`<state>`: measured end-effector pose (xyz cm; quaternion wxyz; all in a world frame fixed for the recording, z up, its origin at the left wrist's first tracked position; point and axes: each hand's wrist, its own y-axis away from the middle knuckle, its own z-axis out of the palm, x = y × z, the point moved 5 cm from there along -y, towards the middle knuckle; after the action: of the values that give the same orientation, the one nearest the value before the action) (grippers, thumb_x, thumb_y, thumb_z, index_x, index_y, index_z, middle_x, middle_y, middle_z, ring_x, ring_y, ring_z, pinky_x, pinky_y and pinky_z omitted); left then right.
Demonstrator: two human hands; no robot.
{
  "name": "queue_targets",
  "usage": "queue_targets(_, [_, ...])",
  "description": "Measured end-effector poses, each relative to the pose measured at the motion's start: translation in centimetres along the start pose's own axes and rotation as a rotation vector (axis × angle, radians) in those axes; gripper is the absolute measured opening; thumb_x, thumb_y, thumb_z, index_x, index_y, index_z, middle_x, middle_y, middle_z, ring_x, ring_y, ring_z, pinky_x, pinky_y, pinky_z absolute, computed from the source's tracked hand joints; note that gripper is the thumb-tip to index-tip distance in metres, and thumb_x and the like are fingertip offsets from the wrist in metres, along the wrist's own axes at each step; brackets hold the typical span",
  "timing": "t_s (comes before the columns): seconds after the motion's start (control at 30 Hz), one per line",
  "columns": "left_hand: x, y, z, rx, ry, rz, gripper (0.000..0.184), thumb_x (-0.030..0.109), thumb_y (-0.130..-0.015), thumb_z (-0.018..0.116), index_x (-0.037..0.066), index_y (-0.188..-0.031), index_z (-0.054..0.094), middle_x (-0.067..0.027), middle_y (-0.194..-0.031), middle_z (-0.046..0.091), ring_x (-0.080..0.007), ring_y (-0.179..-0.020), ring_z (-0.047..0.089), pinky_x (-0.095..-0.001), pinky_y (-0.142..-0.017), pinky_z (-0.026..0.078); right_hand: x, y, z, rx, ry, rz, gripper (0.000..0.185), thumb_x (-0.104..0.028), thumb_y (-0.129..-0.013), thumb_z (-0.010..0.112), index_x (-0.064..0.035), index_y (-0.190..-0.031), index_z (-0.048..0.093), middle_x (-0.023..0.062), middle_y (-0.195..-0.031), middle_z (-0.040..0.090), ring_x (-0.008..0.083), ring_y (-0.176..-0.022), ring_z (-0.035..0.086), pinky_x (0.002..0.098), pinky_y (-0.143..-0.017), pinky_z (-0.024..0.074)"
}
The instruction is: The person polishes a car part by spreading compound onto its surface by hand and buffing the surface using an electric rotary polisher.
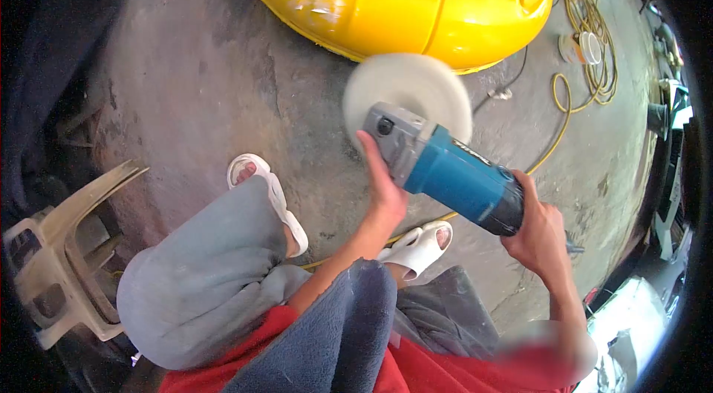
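A blue and grey electric polisher point(462, 176) spans the middle of the view, held in both my hands. My left hand point(386, 189) is closed around its grey metal head, thumb along the near side and the other fingers hidden underneath. Around the black rear end of the body wraps my right hand point(541, 228). The round white buffing pad point(405, 80) looks blurred, as if spinning. Its far edge overlaps the lower rim of a glossy yellow moulded shell point(405, 0); whether they touch I cannot tell. Whitish smears point(308, 1) mark the shell's left side.
A yellow cord point(558, 137) runs over the concrete floor point(200, 96) to a coil at upper right. Near the coil lies a white tub point(581, 48). A beige plastic chair point(70, 244) stands at left. A dark towel point(327, 330) hangs in front of me.
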<state>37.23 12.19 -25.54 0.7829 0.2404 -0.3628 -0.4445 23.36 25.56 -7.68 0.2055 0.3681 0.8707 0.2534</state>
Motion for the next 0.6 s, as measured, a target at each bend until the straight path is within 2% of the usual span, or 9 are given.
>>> queue_targets(0.1, [0.2, 1.1, 2.0, 0.011, 0.068, -0.082, 0.092, 0.080, -0.087, 0.036, 0.013, -0.149, 0.032, -0.0066, -0.146, 0.044, -0.0233, -0.133, 0.044, -0.0424, -0.111, 0.035, -1.3, 0.5, -2.9, 0.010, 0.125, 0.033, 0.079, -0.008, -0.066, 0.070, -0.0164, -0.138, 0.036, 0.0203, -0.078, 0.067, 0.0418, -0.075, 0.067, 0.0484, -0.069, 0.0516])
queue_targets(0.2, [1.7, 0.3, 2.0, -0.033, 0.134, 0.015, 0.087, 0.079, -0.088, 0.035, 0.014, -0.145, 0.038, -0.0073, -0.142, 0.049, -0.0232, -0.130, 0.047, -0.0415, -0.110, 0.036, -3.7, -0.4, -4.3, 0.002, 0.162, 0.061, 0.079, 0.000, -0.063, 0.068, -0.0126, -0.136, 0.039, 0.0230, -0.085, 0.067, 0.0438, -0.083, 0.066, 0.0488, -0.074, 0.0506])
queue_targets(0.3, [3.3, -0.3, 1.1, -0.079, 0.181, 0.045, 0.083, 0.078, -0.089, 0.035, 0.014, -0.141, 0.044, -0.0072, -0.137, 0.053, -0.0237, -0.127, 0.050, -0.0419, -0.109, 0.038, -6.2, -1.5, -4.5, -0.028, 0.200, 0.049, 0.079, 0.000, -0.063, 0.068, -0.0123, -0.136, 0.039, 0.0227, -0.082, 0.067, 0.0438, -0.081, 0.066, 0.0493, -0.075, 0.0502])
queue_targets(0.4, [2.5, -0.5, 0.0, -0.047, 0.288, -0.008, 0.079, 0.077, -0.089, 0.036, 0.015, -0.138, 0.048, -0.0071, -0.134, 0.056, -0.0236, -0.124, 0.053, -0.0420, -0.108, 0.039, -6.8, -2.0, -4.3, -0.105, 0.238, 0.061, 0.077, 0.000, -0.064, 0.067, -0.0122, -0.135, 0.040, 0.0225, -0.081, 0.067, 0.0439, -0.080, 0.066, 0.0500, -0.074, 0.0497])
queue_targets(0.43, [2.2, -0.3, -0.2, -0.044, 0.293, -0.008, 0.079, 0.077, -0.089, 0.036, 0.015, -0.138, 0.048, -0.0071, -0.134, 0.056, -0.0236, -0.124, 0.053, -0.0420, -0.108, 0.039, -6.9, -2.0, -4.5, -0.108, 0.243, 0.059, 0.077, 0.000, -0.064, 0.067, -0.0122, -0.135, 0.040, 0.0225, -0.081, 0.067, 0.0439, -0.080, 0.066, 0.0500, -0.074, 0.0497])
queue_targets(0.5, [1.1, 0.3, 0.2, -0.064, 0.283, -0.089, 0.080, 0.074, -0.093, 0.033, 0.015, -0.147, 0.035, -0.0023, -0.139, 0.049, -0.0166, -0.127, 0.048, -0.0330, -0.108, 0.036, -6.6, -1.3, -4.9, -0.141, 0.233, 0.104, 0.075, 0.000, -0.064, 0.066, -0.0119, -0.134, 0.040, 0.0222, -0.081, 0.067, 0.0438, -0.080, 0.066, 0.0503, -0.074, 0.0494])
queue_targets(0.53, [1.0, 0.5, 0.5, -0.060, 0.288, -0.089, 0.080, 0.074, -0.093, 0.033, 0.015, -0.147, 0.035, -0.0023, -0.139, 0.049, -0.0166, -0.127, 0.048, -0.0330, -0.108, 0.036, -6.4, -1.0, -5.1, -0.145, 0.238, 0.103, 0.075, 0.000, -0.064, 0.066, -0.0119, -0.134, 0.040, 0.0222, -0.081, 0.067, 0.0438, -0.080, 0.066, 0.0503, -0.074, 0.0494])
queue_targets(0.6, [1.3, 0.9, 1.1, -0.011, 0.219, -0.058, 0.080, 0.076, -0.090, 0.035, 0.015, -0.141, 0.044, -0.0066, -0.137, 0.053, -0.0210, -0.127, 0.050, -0.0398, -0.110, 0.036, -6.4, -0.4, -5.7, -0.048, 0.213, 0.058, 0.074, -0.001, -0.065, 0.066, -0.0114, -0.134, 0.041, 0.0220, -0.082, 0.067, 0.0438, -0.080, 0.066, 0.0507, -0.074, 0.0490])
